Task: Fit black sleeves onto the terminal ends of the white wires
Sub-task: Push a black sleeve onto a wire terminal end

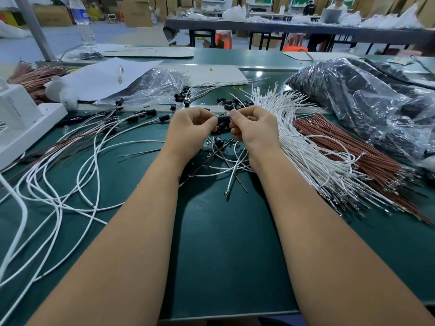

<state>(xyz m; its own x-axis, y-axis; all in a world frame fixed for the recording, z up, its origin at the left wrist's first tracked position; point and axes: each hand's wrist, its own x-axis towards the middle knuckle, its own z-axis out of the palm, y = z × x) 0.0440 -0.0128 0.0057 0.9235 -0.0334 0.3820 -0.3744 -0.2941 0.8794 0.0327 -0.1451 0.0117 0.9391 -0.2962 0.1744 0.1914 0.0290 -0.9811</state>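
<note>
The bench top [226,243] is a matt dark green mat, smooth, with a soft sheen at the far edge. The white wires [303,147] carry smooth, slightly glossy plastic insulation; their near ends show small bright metal terminals. The brown wires [348,147] to the right have the same smooth jacket. The loose black sleeves [235,103] look like dull black plastic. The bag [367,100] far right is crinkled, glossy clear film. The sheet [103,76] far left is matt white paper.
</note>
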